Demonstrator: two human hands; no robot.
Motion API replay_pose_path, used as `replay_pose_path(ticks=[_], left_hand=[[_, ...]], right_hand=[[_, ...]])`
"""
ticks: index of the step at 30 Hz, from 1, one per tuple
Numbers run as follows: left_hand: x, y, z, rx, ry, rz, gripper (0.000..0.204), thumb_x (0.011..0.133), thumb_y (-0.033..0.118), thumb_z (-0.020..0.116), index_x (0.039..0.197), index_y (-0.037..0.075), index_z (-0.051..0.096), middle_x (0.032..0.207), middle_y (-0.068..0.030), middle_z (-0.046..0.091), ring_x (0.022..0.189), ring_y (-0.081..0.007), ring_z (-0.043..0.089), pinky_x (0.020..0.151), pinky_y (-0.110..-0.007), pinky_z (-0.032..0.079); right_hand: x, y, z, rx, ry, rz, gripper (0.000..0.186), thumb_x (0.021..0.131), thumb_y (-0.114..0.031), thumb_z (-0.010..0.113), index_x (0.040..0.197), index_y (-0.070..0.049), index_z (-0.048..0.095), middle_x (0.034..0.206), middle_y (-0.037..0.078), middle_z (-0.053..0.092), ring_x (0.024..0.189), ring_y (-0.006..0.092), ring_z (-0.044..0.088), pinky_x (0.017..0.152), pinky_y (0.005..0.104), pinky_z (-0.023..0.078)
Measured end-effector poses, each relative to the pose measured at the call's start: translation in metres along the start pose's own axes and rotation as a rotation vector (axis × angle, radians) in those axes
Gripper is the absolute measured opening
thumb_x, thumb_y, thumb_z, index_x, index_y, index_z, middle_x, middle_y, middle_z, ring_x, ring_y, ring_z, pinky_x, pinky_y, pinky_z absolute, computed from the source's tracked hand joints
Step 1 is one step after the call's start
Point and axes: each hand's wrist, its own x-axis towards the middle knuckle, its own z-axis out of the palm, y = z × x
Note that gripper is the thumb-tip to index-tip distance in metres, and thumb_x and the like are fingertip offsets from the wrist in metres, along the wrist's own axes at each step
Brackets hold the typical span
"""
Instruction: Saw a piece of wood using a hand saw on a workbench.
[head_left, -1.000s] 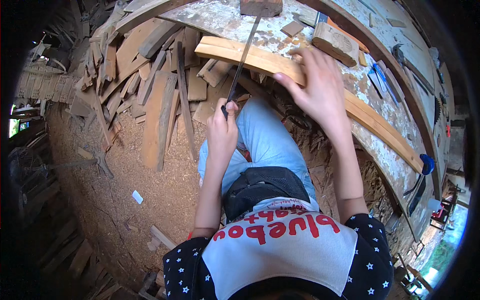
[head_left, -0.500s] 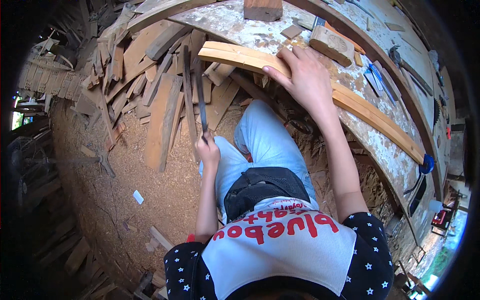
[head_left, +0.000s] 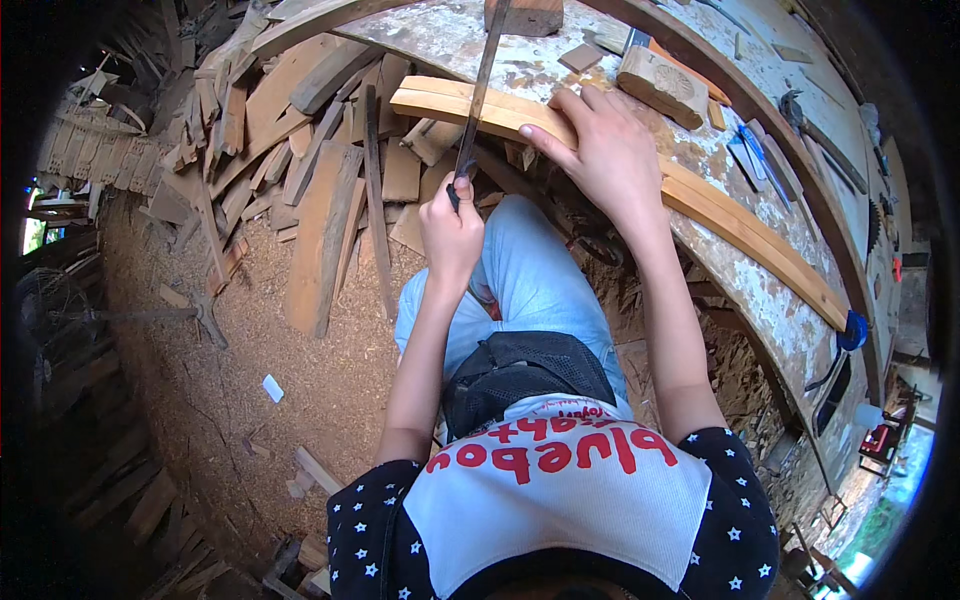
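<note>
My left hand (head_left: 451, 225) is closed on the black handle of a long, narrow dark blade (head_left: 483, 85), which points up across the near end of a long pale wooden strip (head_left: 755, 235). My right hand (head_left: 600, 155) grips that strip from above, thumb on its near side and fingers over the top. The strip lies along the edge of a paint-spattered bench (head_left: 410, 45). Just beyond sit a dark wooden block (head_left: 524, 20) at the blade's far end, a small flat square piece (head_left: 580, 60) and a carved wooden block (head_left: 660, 90).
A blue-handled tool (head_left: 752, 150), a hammer (head_left: 800, 120) and a blue clamp-like item (head_left: 852, 330) lie to the right. A pile of scrap boards (head_left: 320, 240) fills the left, beside the sawdust-covered floor (head_left: 240, 410) and my bent legs (head_left: 530, 270).
My left hand with the blade dropped down and left half a second ago and has since risen across the wooden strip. My right hand sits slightly further left than a second ago.
</note>
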Motion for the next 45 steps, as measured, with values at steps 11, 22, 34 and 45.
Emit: replay_pose_path(ticks=[11, 22, 34, 45], left_hand=[[0.000, 0.005, 0.008, 0.110, -0.012, -0.077, 0.031, 0.096, 0.022, 0.041, 0.090, -0.001, 0.060, 0.060, -0.0247, 0.055, 0.059, -0.0447, 0.055, 0.053, -0.050, 0.039], [-0.018, -0.050, 0.020, 0.157, 0.145, 0.171, 0.017, 0.091, 0.014, 0.047, 0.085, 0.001, 0.057, 0.062, -0.0228, 0.056, 0.059, -0.0434, 0.057, 0.053, -0.051, 0.041], [-0.019, -0.055, 0.016, 0.112, 0.062, 0.146, 0.021, 0.093, 0.016, 0.044, 0.083, 0.000, 0.055, 0.058, -0.0222, 0.052, 0.056, -0.0419, 0.056, 0.051, -0.049, 0.039], [-0.021, -0.061, 0.020, 0.092, 0.103, 0.151, 0.024, 0.095, 0.017, 0.042, 0.082, 0.001, 0.055, 0.058, -0.0218, 0.051, 0.058, -0.0431, 0.056, 0.051, -0.048, 0.040]], right_hand=[[0.000, -0.002, 0.000, -0.008, -0.033, 0.012, 0.050, 0.084, -0.052, 0.055, 0.098, -0.004, 0.060, 0.091, 0.014, 0.059, 0.091, 0.0293, 0.060, 0.076, 0.0411, 0.050], [0.000, -0.004, 0.003, -0.054, 0.020, -0.018, 0.050, 0.084, -0.055, 0.053, 0.097, -0.007, 0.060, 0.089, 0.012, 0.059, 0.087, 0.0271, 0.063, 0.069, 0.0387, 0.053], [0.001, -0.003, 0.003, -0.078, 0.026, 0.000, 0.050, 0.084, -0.055, 0.053, 0.095, -0.007, 0.060, 0.087, 0.012, 0.060, 0.086, 0.0264, 0.063, 0.066, 0.0383, 0.053], [0.000, -0.001, 0.005, -0.049, 0.053, -0.012, 0.050, 0.084, -0.054, 0.054, 0.093, -0.006, 0.061, 0.088, 0.012, 0.059, 0.084, 0.0269, 0.063, 0.067, 0.0379, 0.053]])
